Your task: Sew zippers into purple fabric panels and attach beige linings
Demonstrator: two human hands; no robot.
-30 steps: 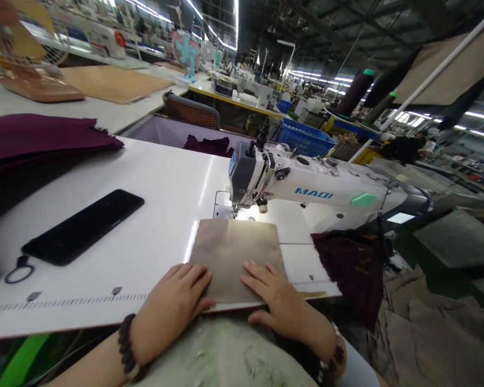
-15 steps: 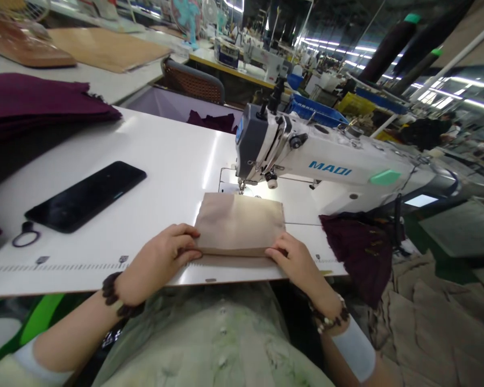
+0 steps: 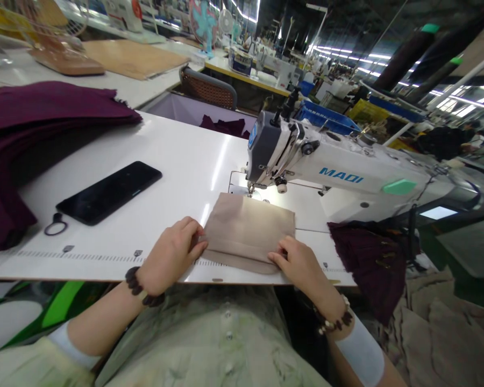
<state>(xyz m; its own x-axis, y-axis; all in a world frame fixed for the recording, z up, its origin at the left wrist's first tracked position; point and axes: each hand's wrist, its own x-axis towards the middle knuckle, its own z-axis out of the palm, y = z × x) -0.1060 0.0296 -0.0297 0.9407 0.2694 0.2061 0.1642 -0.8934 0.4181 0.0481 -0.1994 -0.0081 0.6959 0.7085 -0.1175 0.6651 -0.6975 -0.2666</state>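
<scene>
A beige fabric piece (image 3: 252, 226) lies flat on the white sewing table (image 3: 177, 145), just in front of the sewing machine's needle and presser foot (image 3: 250, 188). A fold runs across it near the edge closest to me. My left hand (image 3: 177, 247) pinches its left edge between thumb and fingers. At the lower right corner, my right hand (image 3: 298, 260) has the cloth pinched in the same way. The machine head (image 3: 270, 145) stands right behind the fabric.
A black phone (image 3: 111, 191) with a ring strap lies to the left. Stacked purple fabric (image 3: 52, 110) covers the table's far left. More purple cloth (image 3: 371, 263) hangs over the right edge, above a heap of beige pieces (image 3: 435, 328). A chair (image 3: 207, 88) stands behind the table.
The near edge of the beige fabric now shows a flap below the fold, reaching closer to me. Both hands keep their pinch. The whole view has shifted slightly.
</scene>
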